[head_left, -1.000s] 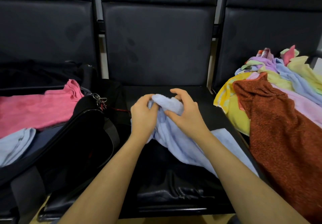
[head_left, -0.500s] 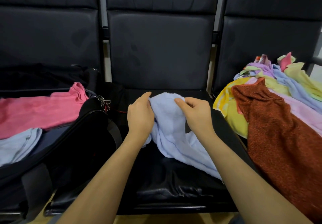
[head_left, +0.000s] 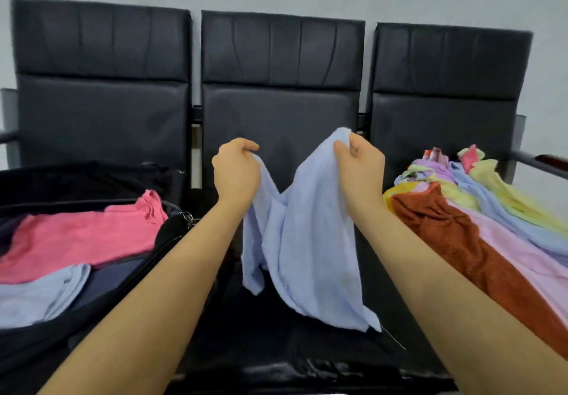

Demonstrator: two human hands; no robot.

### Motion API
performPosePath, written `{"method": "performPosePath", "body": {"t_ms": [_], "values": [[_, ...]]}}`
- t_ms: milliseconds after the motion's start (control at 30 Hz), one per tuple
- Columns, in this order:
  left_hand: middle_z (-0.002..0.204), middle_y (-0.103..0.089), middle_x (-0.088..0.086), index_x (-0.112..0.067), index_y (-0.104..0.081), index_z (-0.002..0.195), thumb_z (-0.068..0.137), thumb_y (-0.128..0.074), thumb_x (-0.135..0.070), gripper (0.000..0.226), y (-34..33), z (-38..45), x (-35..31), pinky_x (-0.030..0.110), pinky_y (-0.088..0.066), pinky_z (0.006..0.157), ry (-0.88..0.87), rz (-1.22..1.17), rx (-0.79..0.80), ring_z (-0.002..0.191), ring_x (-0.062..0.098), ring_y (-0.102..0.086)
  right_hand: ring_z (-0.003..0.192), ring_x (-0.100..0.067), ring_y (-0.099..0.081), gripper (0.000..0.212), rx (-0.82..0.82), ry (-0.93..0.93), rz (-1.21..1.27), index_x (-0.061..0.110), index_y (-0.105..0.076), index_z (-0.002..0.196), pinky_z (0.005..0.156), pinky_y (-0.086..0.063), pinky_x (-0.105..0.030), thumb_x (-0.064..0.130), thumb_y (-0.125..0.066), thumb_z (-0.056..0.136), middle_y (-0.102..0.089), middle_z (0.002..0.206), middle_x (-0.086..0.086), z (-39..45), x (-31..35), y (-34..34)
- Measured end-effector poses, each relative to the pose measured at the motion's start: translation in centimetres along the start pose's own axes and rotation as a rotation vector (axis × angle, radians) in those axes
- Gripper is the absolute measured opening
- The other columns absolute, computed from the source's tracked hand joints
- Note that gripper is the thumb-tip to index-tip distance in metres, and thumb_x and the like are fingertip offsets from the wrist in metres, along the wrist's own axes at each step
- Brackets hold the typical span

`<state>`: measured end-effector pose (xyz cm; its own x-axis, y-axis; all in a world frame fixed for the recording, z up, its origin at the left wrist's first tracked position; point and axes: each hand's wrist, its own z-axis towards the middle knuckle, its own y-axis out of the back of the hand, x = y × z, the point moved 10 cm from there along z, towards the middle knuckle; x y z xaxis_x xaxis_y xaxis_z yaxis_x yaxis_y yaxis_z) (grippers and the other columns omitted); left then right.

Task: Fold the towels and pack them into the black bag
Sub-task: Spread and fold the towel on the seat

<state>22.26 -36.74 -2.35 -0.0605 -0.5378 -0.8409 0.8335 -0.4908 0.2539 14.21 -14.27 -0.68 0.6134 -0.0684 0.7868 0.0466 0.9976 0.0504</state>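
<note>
A light blue towel hangs in the air over the middle seat, held up by its top edge. My left hand pinches one upper corner and my right hand grips the other, a hand's width apart. The towel's lower edge droops down to the seat. On the left seat the black bag lies open, with a pink towel and a pale blue towel inside it. A heap of unfolded towels covers the right seat, with a rust-brown towel at its near left side.
Three black padded seats stand in a row against a grey wall, and the middle seat is below the hanging towel. Metal keys hang at the bag's zip. An armrest runs past the heap at the far right.
Both hands have lifted the blue towel off the seat and drawn apart, so it now hangs spread between them. The view has tilted up, showing the seat backs and wall.
</note>
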Motion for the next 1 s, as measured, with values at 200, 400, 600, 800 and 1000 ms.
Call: {"method": "performPosePath", "body": {"t_ms": [200, 400, 600, 800, 1000], "values": [[0.124, -0.061, 0.009, -0.004, -0.063, 0.121, 0.089, -0.036, 0.005, 0.043, 2.4, 2.3, -4.7, 0.026, -0.045, 0.092, 0.005, -0.129, -0.013, 0.115, 0.022, -0.056, 0.140, -0.013, -0.028, 0.064, 0.086, -0.045, 0.010, 0.018, -0.021, 0.151, 0.107, -0.023, -0.018, 0.005, -0.048, 0.094, -0.027, 0.155, 0.001, 2.7, 3.9, 0.0], [0.152, -0.029, 0.001, -0.011, -0.028, 0.148, 0.088, -0.050, -0.001, 0.065, 2.3, 4.2, -8.0, 0.023, -0.029, 0.107, -0.139, 0.001, 0.138, 0.137, 0.018, -0.032, 0.132, -0.019, -0.039, 0.061, -0.003, -0.077, -0.009, 0.012, -0.026, 0.149, 0.110, -0.032, -0.031, 0.004, -0.045, 0.092, -0.037, 0.147, -0.003, 5.6, 5.3, 1.9], [0.096, -0.048, 0.018, -0.008, -0.040, 0.075, 0.086, -0.037, 0.009, 0.021, 4.0, 5.2, -9.2, 0.030, -0.036, 0.061, -0.286, 0.376, -0.001, 0.074, 0.025, -0.044, 0.089, -0.013, -0.052, 0.020, -0.168, -0.119, 0.000, 0.003, -0.057, 0.109, 0.066, -0.041, -0.017, 0.006, -0.051, 0.091, -0.055, 0.098, -0.001, 6.6, 5.3, 4.8], [0.112, -0.057, 0.015, -0.009, -0.050, 0.126, 0.095, -0.034, 0.002, 0.037, 5.2, 5.7, -9.3, 0.038, -0.044, 0.073, -0.295, 0.477, -0.101, 0.093, 0.032, -0.057, 0.073, -0.007, -0.048, 0.008, -0.258, -0.189, 0.097, 0.007, -0.050, 0.099, 0.059, -0.038, -0.016, 0.012, -0.051, 0.093, -0.049, 0.082, 0.006, 6.2, 4.4, 6.2], [0.101, -0.062, 0.011, -0.013, -0.064, 0.096, 0.083, -0.033, 0.009, 0.040, 6.7, 7.0, -7.9, 0.035, -0.047, 0.068, -0.014, 0.203, -0.139, 0.081, 0.029, -0.055, 0.057, -0.005, -0.039, 0.020, -0.323, -0.190, 0.110, 0.013, -0.039, 0.078, 0.053, -0.033, -0.017, 0.016, -0.052, 0.094, -0.041, 0.068, 0.005, 6.6, 4.1, 7.7]]}}
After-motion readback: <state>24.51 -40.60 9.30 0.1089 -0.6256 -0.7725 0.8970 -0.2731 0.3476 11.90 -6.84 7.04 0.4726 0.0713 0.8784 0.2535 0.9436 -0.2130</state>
